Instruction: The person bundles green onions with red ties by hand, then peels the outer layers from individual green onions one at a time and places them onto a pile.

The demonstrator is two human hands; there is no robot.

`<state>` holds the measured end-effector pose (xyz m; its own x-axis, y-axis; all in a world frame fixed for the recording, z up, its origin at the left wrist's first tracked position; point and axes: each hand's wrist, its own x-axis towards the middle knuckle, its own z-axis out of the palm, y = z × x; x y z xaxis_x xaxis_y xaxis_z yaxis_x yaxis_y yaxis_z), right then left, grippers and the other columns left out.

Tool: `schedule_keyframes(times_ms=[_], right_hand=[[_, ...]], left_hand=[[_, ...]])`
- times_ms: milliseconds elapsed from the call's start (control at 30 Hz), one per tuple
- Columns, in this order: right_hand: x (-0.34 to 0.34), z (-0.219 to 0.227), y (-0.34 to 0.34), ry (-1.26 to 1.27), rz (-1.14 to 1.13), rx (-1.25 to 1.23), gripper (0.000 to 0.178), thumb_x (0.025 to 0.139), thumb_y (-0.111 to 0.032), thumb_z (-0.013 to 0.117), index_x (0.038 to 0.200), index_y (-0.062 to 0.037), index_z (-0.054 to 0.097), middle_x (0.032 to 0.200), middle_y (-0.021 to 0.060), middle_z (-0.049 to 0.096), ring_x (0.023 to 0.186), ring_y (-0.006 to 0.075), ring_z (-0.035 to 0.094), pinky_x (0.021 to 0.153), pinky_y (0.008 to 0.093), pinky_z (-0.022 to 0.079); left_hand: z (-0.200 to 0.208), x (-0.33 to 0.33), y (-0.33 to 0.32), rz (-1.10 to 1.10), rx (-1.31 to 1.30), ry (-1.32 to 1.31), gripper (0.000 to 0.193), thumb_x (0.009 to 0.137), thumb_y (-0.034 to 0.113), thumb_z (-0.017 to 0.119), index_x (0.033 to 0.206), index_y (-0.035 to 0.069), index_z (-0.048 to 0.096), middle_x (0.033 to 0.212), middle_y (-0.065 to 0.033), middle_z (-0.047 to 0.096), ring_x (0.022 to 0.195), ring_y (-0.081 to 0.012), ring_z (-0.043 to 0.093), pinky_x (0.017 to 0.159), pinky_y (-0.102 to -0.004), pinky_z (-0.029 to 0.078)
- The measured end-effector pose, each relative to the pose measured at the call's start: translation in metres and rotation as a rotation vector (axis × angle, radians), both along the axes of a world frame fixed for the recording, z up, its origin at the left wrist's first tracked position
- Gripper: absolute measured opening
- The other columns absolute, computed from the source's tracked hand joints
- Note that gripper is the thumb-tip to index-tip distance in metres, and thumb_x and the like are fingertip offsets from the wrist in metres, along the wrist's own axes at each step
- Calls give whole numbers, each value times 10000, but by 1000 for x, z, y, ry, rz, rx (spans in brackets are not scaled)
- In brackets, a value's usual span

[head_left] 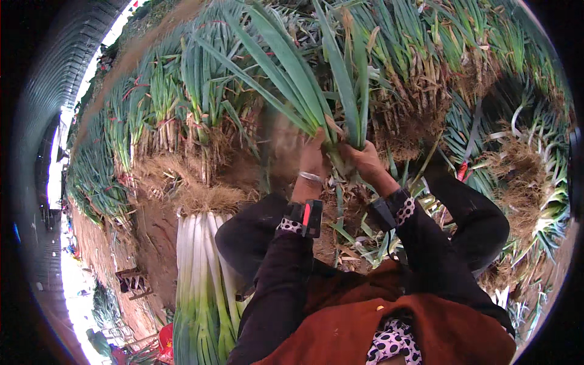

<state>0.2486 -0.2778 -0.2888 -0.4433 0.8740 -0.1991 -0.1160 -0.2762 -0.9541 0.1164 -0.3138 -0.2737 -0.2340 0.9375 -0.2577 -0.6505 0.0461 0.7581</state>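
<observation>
Both my hands are closed at the base of the green leaves of a leek, in front of my bent knees. My left hand grips the leaf bases on the left side. Close beside it, my right hand grips the leaves on the right. The leaves fan upward, away from me, and the pale stalk between the hands is partly hidden. By my left knee lies a row of peeled leeks, white shafts and roots pointing away from me.
Tied bundles of unpeeled leeks with brown roots stand in rows across the far side. Loose leeks are heaped at the right, beside a red-handled blade. Torn leaves litter the ground between my legs. A small wooden stool sits left.
</observation>
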Motion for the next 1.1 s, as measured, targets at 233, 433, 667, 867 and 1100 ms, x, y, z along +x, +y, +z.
schedule_keyframes(times_ms=[233,433,667,867,1100], right_hand=[[57,-48,-23,-723,-60,451,371,723,-209,669,1023,-12,576,883,214,616,851,389,577,705,407,454],[137,-90,-51,-1027,225,282,460,723,-331,653,1028,1,564,905,224,608,875,405,570,742,446,446],[-5,91,-41,-575,-64,1039,582,752,-224,645,1234,0,409,1173,244,479,1066,366,483,875,398,405],[-63,105,-58,-626,43,871,607,783,-152,608,1286,23,316,1210,240,444,1082,367,476,871,414,409],[-50,100,-51,-384,148,615,290,875,-218,516,1100,-57,428,890,225,565,820,395,549,645,425,440]], left_hand=[[72,-69,3,151,337,1,352,895,330,468,1098,44,492,985,-80,561,865,-207,532,772,-372,448],[143,-121,-3,106,408,-36,394,930,376,390,1121,40,469,1009,-89,551,858,-218,533,755,-369,449],[113,-100,-6,163,276,-153,369,910,350,459,1121,49,484,1003,-93,563,871,-234,538,747,-373,447],[103,-70,-2,133,202,-223,365,891,346,498,1104,49,491,974,-98,563,858,-243,542,756,-380,445],[118,-72,-13,-142,294,-211,424,866,415,511,1070,44,514,893,-97,580,846,-244,563,901,-429,408]])
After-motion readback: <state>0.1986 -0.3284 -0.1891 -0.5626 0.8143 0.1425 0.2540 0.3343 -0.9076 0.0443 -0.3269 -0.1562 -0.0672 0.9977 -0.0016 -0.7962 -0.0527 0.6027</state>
